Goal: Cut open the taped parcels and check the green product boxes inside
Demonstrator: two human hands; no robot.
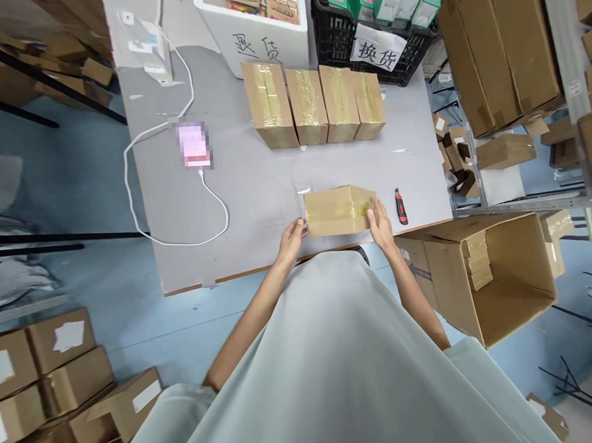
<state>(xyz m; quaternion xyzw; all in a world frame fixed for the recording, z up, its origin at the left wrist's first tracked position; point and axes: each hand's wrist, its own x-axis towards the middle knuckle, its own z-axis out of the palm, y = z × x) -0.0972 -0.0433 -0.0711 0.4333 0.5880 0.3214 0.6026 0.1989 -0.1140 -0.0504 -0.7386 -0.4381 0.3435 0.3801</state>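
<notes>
Taped box (331,211) sits at the tabletop's (255,190) near edge, between both hands. Right hand (381,226) has its grip on the box's right end; left hand (292,239) bunches fingers at its left end, can't tell if grasping. Knife (400,207) right of box, four cartons (314,107) beyond it.

Brown cardboard box (329,213), taped lengthwise, set crosswise near grey table (259,190) edge.
</notes>
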